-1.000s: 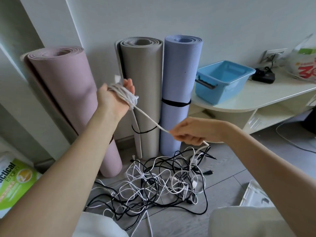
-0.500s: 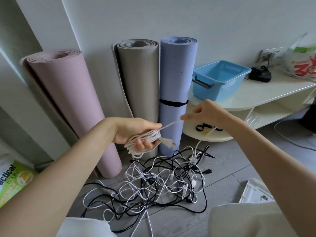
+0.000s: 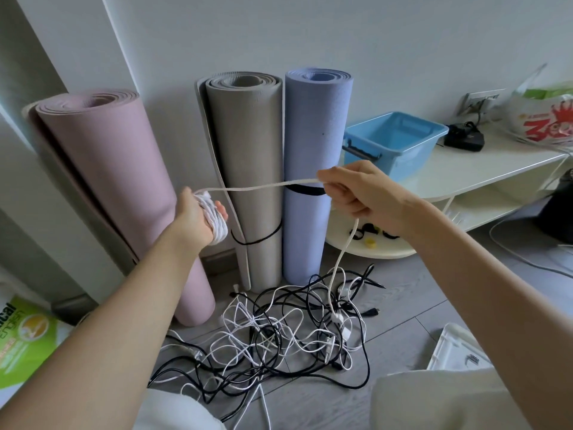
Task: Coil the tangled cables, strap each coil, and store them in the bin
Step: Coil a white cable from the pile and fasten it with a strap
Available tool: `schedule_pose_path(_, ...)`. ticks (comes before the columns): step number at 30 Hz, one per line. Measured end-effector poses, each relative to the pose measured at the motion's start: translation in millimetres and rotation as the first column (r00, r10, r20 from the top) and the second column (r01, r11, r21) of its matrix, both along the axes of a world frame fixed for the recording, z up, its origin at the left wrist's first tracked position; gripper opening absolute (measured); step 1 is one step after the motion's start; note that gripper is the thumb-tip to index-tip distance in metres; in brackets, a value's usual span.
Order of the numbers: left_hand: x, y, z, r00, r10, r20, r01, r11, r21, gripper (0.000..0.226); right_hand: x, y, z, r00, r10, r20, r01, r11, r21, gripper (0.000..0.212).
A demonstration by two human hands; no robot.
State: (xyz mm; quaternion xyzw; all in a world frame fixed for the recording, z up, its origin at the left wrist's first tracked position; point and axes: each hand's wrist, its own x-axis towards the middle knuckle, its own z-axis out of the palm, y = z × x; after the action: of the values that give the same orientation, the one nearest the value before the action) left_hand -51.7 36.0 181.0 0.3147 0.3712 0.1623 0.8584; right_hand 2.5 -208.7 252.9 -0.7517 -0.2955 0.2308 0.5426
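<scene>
Left hand's fingers point(image 3: 220, 209) mostly behind the white cable coil point(image 3: 214, 221); green bag point(image 3: 21, 339) cut by left edge.

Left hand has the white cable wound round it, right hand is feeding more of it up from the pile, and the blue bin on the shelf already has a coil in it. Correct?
Not quite: in the head view the blue bin shows no coil inside. The rest holds: the white cable is wound round the left hand, and the right hand feeds it up from the pile.
</scene>
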Motion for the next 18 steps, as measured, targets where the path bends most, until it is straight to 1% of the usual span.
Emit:
schedule_pose_path(1,1,3,2,0.997,0.069,0.028,-0.068,0.998,-0.017,0.044,-2,1,-1,0.998,0.058,-0.015,-0.058,0.998,-0.017,0.055)
schedule_pose_path(3,3,4,11,0.98,0.157,0.119,-0.15,0.986,-0.07,0.042,-4,4,-9,0.978,0.195,-0.069,-0.2,0.977,-0.078,0.056)
schedule_pose_path(5,3,1,24,0.944,0.197,0.265,-0.16,0.975,-0.156,0.041,-5,6,-19,0.941,0.308,-0.14,-0.332,0.921,-0.202,0.048)
schedule_pose_path(7,2,-3,37,0.892,0.167,0.419,-0.081,0.973,-0.214,0.044,-4,7,-32,0.916,0.357,-0.183,-0.4,0.836,-0.375,0.042)
schedule_pose_path(8,1,-6,43,0.873,0.111,0.475,-0.008,0.977,-0.213,0.047,-4,7,-39,0.913,0.356,-0.197,-0.407,0.795,-0.45,0.043)
schedule_pose_path(9,1,-10,48,0.857,0.017,0.515,0.103,0.974,-0.204,0.051,-3,7,-45,0.919,0.338,-0.201,-0.393,0.764,-0.512,0.045)
schedule_pose_path(10,0,-15,51,0.825,-0.129,0.55,0.276,0.941,-0.193,0.055,-1,7,-51,0.934,0.305,-0.187,-0.356,0.744,-0.566,0.047)
schedule_pose_path(11,-1,-20,54,0.745,-0.304,0.593,0.493,0.85,-0.185,0.056,0,7,-55,0.953,0.268,-0.142,-0.296,0.727,-0.619,0.05)
schedule_pose_path(12,-3,-25,57,0.637,-0.48,0.603,0.68,0.719,-0.146,0.054,2,6,-58,0.97,0.232,-0.068,-0.217,0.709,-0.671,0.052)
schedule_pose_path(13,-5,-30,58,0.502,-0.639,0.583,0.811,0.582,-0.06,0.048,5,4,-59,0.979,0.201,0.016,-0.129,0.687,-0.715,0.054)
schedule_pose_path(14,-6,-33,56,0.388,-0.756,0.527,0.878,0.478,0.039,0.045,8,2,-59,0.981,0.171,0.095,-0.046,0.671,-0.74,0.055)
schedule_pose_path(15,-9,-38,54,0.28,-0.844,0.457,0.925,0.365,0.108,0.045,11,-1,-58,0.977,0.146,0.158,0.02,0.668,-0.744,0.056)
schedule_pose_path(16,-11,-43,52,0.176,-0.908,0.381,0.962,0.241,0.13,0.046,15,-5,-55,0.97,0.129,0.206,0.065,0.679,-0.731,0.058)
schedule_pose_path(17,-12,-48,50,0.088,-0.953,0.29,0.986,0.125,0.109,0.047,18,-9,-52,0.964,0.112,0.242,0.097,0.698,-0.709,0.058)
schedule_pose_path(18,-14,-51,48,0.035,-0.987,0.158,0.994,0.05,0.094,0.048,22,-13,-49,0.959,0.089,0.268,0.124,0.719,-0.684,0.059)
